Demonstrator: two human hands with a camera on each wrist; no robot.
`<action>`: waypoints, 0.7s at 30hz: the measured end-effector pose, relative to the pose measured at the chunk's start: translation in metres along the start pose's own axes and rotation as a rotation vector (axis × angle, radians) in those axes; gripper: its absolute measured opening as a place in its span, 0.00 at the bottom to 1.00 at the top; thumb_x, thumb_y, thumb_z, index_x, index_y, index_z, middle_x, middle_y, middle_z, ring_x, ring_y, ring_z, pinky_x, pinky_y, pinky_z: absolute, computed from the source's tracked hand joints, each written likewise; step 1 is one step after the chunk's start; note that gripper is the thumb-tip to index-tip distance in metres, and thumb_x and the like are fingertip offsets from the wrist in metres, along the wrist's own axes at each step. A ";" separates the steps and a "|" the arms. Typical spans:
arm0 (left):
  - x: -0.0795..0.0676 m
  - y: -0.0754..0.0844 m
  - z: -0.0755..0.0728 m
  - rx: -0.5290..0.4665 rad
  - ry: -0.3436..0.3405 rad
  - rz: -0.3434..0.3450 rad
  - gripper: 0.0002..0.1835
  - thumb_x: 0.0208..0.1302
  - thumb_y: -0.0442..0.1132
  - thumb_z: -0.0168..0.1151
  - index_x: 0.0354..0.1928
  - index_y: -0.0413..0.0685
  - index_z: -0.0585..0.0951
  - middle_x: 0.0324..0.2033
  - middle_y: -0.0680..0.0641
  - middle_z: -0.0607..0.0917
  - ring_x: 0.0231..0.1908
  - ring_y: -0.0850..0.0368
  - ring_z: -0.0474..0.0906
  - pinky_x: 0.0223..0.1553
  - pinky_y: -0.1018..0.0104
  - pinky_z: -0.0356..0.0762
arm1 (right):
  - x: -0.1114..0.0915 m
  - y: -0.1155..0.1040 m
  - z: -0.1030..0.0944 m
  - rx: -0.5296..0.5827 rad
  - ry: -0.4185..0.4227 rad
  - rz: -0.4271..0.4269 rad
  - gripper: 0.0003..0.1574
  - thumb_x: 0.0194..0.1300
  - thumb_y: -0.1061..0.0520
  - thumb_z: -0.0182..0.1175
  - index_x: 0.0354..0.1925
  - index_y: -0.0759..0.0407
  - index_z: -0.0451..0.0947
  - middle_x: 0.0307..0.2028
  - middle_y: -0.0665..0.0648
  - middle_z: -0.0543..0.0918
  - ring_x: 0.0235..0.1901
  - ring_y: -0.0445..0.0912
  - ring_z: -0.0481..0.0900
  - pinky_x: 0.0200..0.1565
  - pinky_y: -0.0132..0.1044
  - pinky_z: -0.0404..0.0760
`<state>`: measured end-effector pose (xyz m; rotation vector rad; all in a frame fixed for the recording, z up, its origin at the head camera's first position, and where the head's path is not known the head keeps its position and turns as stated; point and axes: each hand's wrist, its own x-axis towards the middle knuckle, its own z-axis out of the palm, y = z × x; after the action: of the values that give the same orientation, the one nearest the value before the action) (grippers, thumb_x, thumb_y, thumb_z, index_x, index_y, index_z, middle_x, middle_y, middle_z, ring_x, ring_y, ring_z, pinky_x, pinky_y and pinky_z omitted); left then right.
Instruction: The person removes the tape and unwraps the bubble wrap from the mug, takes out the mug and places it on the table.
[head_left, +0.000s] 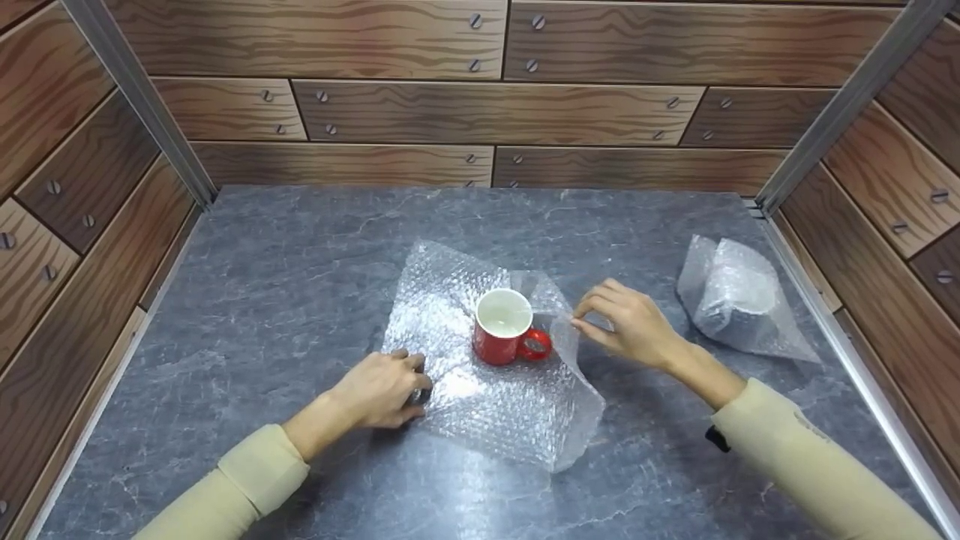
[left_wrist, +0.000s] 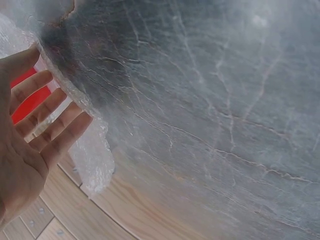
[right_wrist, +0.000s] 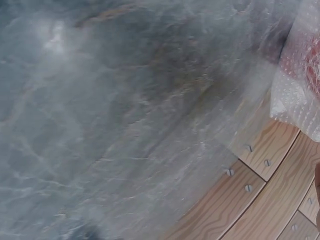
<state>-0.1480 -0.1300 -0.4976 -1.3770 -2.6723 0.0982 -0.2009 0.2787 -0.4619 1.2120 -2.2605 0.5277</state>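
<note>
A red mug with a white inside stands upright on a sheet of bubble wrap, its handle turned to the right. At the sheet's left edge is my left hand; the left wrist view shows its fingers spread and fairly straight against the wrap's edge. My right hand pinches the sheet's right edge between thumb and fingertips, and that side is lifted and curls up beside the mug's handle. In the right wrist view only a sliver of this hand shows at the frame's border.
A bundle of bubble wrap lies at the right, beyond my right hand. The grey marbled table is bordered by wood-patterned walls at the back and both sides, with metal rails along the corners and edge.
</note>
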 end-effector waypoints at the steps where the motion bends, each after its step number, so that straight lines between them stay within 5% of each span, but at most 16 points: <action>1: 0.000 0.000 0.000 0.001 -0.001 0.002 0.17 0.59 0.60 0.75 0.43 0.60 0.90 0.40 0.50 0.87 0.36 0.54 0.84 0.29 0.63 0.86 | -0.003 0.001 0.000 -0.005 -0.001 0.007 0.11 0.56 0.61 0.77 0.37 0.55 0.85 0.35 0.50 0.88 0.35 0.44 0.81 0.35 0.36 0.83; 21: 0.000 0.000 0.001 -0.006 -0.002 0.009 0.16 0.59 0.60 0.75 0.41 0.59 0.89 0.37 0.51 0.86 0.34 0.54 0.83 0.27 0.65 0.83 | -0.040 0.014 0.010 -0.013 -0.051 0.124 0.09 0.58 0.59 0.76 0.37 0.53 0.85 0.35 0.51 0.89 0.35 0.44 0.82 0.35 0.37 0.85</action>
<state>-0.1481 -0.1300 -0.4988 -1.3916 -2.6701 0.0919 -0.1968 0.3064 -0.4958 1.0952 -2.3904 0.5324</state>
